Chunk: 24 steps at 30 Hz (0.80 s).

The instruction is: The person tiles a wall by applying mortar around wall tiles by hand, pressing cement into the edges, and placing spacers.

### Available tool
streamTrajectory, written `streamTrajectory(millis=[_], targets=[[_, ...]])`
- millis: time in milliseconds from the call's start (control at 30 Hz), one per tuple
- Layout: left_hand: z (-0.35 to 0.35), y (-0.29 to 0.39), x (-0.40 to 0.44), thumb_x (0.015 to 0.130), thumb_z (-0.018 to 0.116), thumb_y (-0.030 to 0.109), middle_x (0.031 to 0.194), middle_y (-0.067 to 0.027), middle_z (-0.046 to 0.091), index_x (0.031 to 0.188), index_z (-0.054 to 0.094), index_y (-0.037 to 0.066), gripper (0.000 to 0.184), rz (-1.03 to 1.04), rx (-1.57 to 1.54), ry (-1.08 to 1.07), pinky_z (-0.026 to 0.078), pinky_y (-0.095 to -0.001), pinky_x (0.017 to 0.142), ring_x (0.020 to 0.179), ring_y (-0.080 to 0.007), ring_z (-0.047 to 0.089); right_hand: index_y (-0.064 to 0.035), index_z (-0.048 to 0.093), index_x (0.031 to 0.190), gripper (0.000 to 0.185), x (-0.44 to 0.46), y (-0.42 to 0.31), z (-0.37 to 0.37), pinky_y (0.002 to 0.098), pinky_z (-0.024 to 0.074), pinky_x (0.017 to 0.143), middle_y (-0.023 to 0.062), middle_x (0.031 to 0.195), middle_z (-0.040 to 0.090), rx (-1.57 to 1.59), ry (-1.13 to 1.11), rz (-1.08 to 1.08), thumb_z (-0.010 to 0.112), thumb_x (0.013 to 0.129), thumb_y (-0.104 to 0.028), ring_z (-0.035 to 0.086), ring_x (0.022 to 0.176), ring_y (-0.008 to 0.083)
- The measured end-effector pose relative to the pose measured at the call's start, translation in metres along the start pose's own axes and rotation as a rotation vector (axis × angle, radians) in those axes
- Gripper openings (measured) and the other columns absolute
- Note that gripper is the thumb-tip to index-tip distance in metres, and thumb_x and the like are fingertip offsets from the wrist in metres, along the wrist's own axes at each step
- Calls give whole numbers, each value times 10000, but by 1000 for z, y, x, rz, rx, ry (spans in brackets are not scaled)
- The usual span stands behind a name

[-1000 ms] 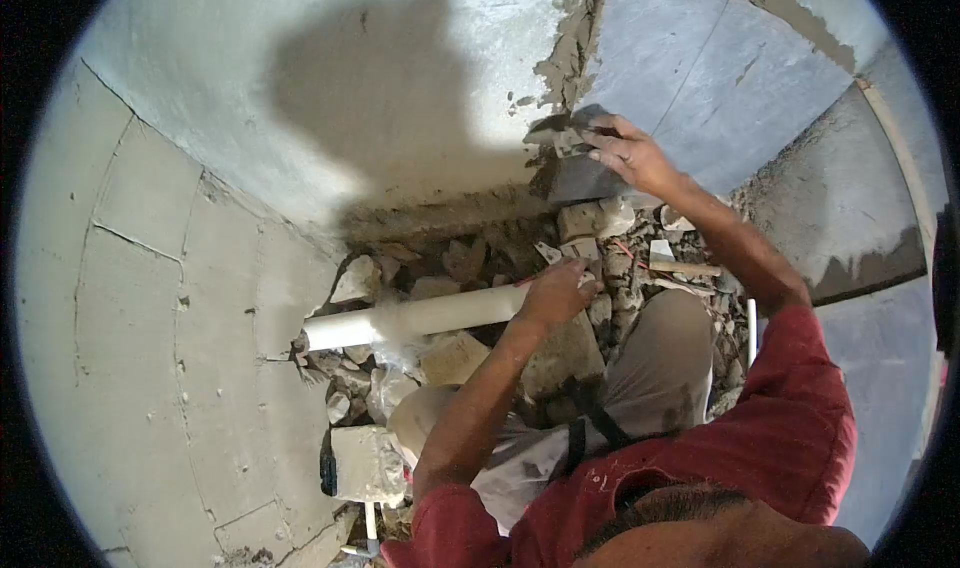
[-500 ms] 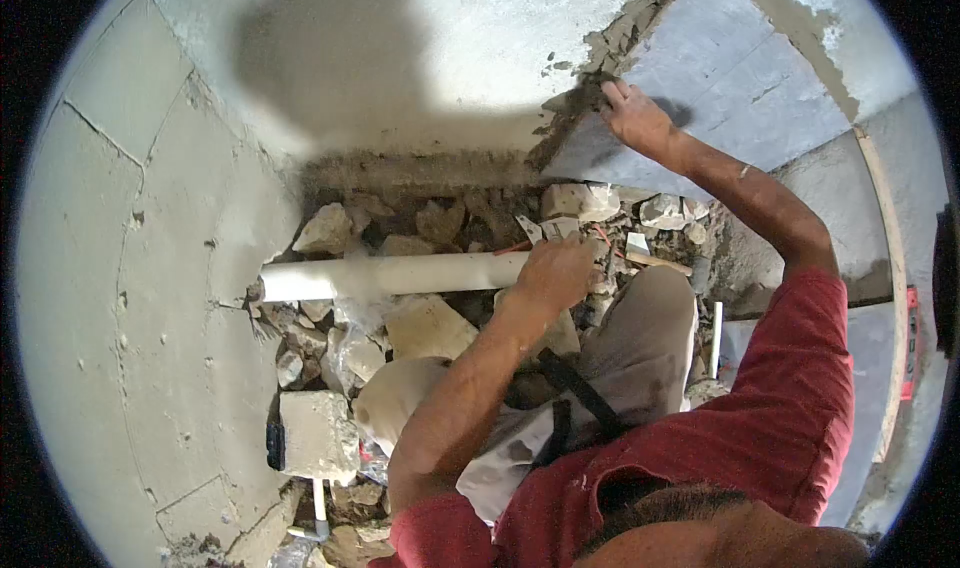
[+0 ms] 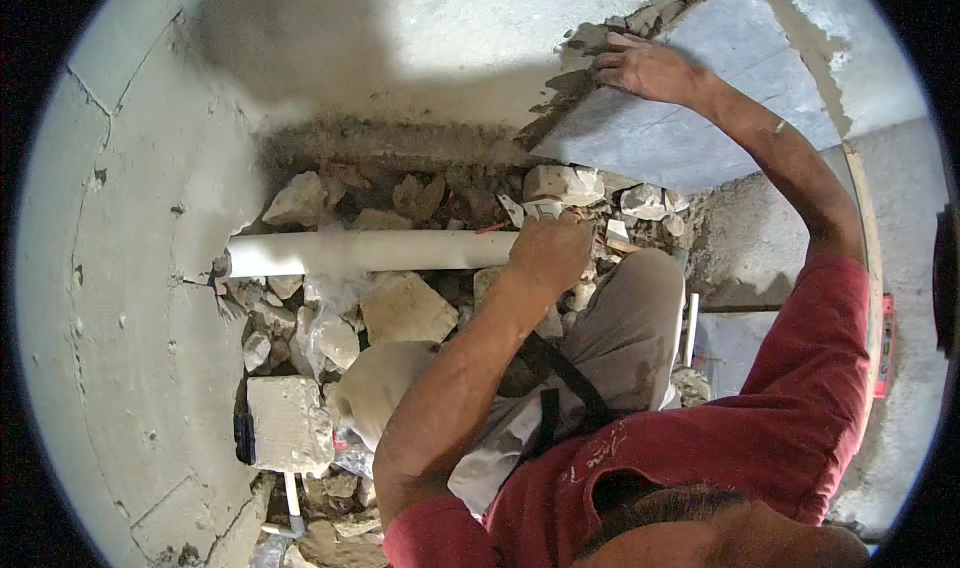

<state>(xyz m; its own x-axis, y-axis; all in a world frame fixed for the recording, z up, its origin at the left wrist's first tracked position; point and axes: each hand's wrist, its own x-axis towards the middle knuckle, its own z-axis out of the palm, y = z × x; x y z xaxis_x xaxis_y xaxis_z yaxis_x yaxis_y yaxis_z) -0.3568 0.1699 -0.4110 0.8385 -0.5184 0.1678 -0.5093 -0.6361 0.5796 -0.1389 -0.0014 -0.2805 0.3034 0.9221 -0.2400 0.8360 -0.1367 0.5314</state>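
Note:
My right hand (image 3: 640, 70) reaches up to the edge of a large grey tile (image 3: 700, 88) on the wall. Its fingers stretch across the gap of wet mortar (image 3: 562, 100) between the tile and the pale wall. Lower down, my left hand (image 3: 552, 253) is closed beside the right end of a white pipe (image 3: 380, 252). A pale, flat-edged piece (image 3: 543, 209) shows just beyond its knuckles; what the fingers grip is hidden by the hand.
Broken stones (image 3: 405, 308) lie around the pipe and my knees. A squared block (image 3: 290, 423) sits at lower left, near a cracked wall (image 3: 140, 298). At right are a wooden strip (image 3: 862, 203) and a red level (image 3: 884, 348).
My right hand has shifted up along the tile's edge, and its fingers now lie more stretched out. The left hand stays closed by the pipe's end. The whole view has shifted slightly.

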Motion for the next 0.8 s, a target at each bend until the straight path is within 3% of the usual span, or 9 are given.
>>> streamTrajectory(millis=[100, 200, 300, 367, 467, 600, 700, 767, 800], targets=[[2, -1, -3, 800, 489, 135, 904, -148, 624, 856, 611, 44, 162, -7, -9, 31, 444, -441, 748, 823, -294, 627, -89, 615, 863, 132, 12, -1, 13, 344, 385, 937, 16, 1007, 568, -58, -269, 17, 524, 787, -148, 454, 1071, 232], [1, -2, 3, 801, 484, 125, 901, -147, 628, 867, 613, 46, 164, -56, -17, -79, 438, -451, 761, 830, -303, 625, -111, 635, 853, 156, 31, -9, 27, 338, 390, 924, 14, 952, 583, -16, -338, -38, 521, 787, -194, 470, 1053, 228], [-3, -2, -2, 801, 482, 128, 903, -148, 627, 887, 614, 50, 176, -58, -7, -51, 442, -450, 774, 841, -306, 622, -134, 657, 770, 152, 38, -13, 61, 344, 394, 901, 8, 815, 613, -278, -370, -152, 547, 734, -234, 495, 989, 218], [-9, 2, -4, 801, 482, 126, 914, -150, 624, 899, 614, 52, 181, -59, -12, -81, 444, -447, 782, 849, -307, 619, -138, 662, 721, 141, 39, -11, 92, 354, 392, 892, 1, 716, 611, -249, -327, -101, 561, 697, -234, 506, 953, 216], [-9, 2, -3, 804, 477, 131, 923, -150, 623, 908, 612, 51, 189, -50, -10, -81, 449, -444, 787, 854, -307, 618, -151, 674, 698, 132, 43, -16, 73, 358, 385, 886, -12, 639, 611, -257, -200, -71, 576, 657, -230, 515, 933, 205], [-8, -2, -5, 811, 458, 133, 912, -152, 626, 908, 608, 41, 201, -41, -14, -27, 452, -449, 776, 849, -311, 620, -175, 692, 744, 144, 55, -17, 68, 342, 376, 888, -14, 699, 634, -325, -360, -45, 576, 677, -227, 518, 942, 180], [-5, -6, -4, 802, 461, 132, 887, -160, 629, 894, 611, 32, 202, -58, -54, 6, 453, -456, 763, 825, -309, 628, -194, 695, 772, 138, 54, -15, 46, 343, 355, 923, -15, 790, 647, -310, -338, 79, 570, 721, -226, 511, 976, 161], [-2, -7, -2, 791, 467, 119, 873, -168, 630, 870, 619, 25, 195, -46, -69, 26, 455, -457, 754, 810, -309, 631, -203, 692, 781, 133, 57, -5, 20, 350, 326, 956, -22, 843, 645, -270, -546, 132, 567, 745, -230, 502, 1010, 153], [-3, -8, -2, 785, 470, 113, 867, -173, 631, 858, 623, 22, 192, -41, -76, 38, 456, -458, 750, 803, -309, 633, -168, 685, 815, 149, 54, 4, 19, 367, 370, 918, 15, 885, 632, -289, -522, 83, 575, 747, -242, 517, 1008, 199]])
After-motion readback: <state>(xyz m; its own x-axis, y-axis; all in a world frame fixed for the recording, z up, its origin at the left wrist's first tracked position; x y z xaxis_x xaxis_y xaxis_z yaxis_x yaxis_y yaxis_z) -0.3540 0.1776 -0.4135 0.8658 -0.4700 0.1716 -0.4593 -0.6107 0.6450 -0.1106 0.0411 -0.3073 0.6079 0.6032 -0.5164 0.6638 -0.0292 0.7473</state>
